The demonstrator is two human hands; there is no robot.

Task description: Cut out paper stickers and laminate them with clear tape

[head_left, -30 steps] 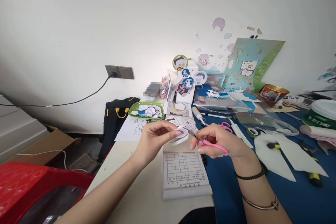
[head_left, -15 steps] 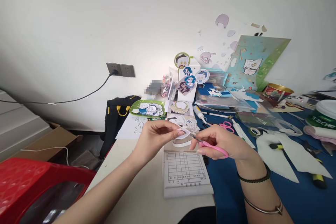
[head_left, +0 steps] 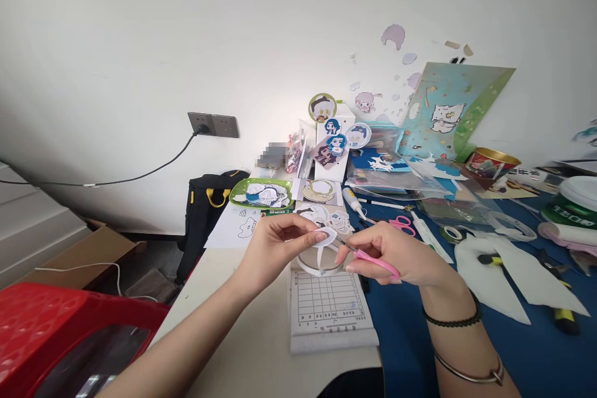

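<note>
Between thumb and fingers, my left hand (head_left: 286, 242) pinches a small white paper cutout (head_left: 328, 236) above the table. My right hand (head_left: 396, 255) grips pink-handled scissors (head_left: 379, 263), their blades pointing left at the paper's right edge. A thin white paper strip (head_left: 321, 271) hangs in a loop below the cutout. Whether the blades are parted is too small to tell. Under the hands lies a pad of printed forms (head_left: 332, 311). Just beyond them are several paper cutouts (head_left: 339, 221).
A green tray (head_left: 237, 199) of cutouts stands behind my left hand. To the right lie a second pair of pink scissors (head_left: 402, 224), a tape roll (head_left: 451, 235), white sheets (head_left: 480, 280) and pliers (head_left: 565, 320). A red stool (head_left: 60, 329) stands at lower left.
The paper strip has dropped lower and now hangs as a larger loop below the cutout. Both hands stay nearly in place, with the scissors shifted slightly.
</note>
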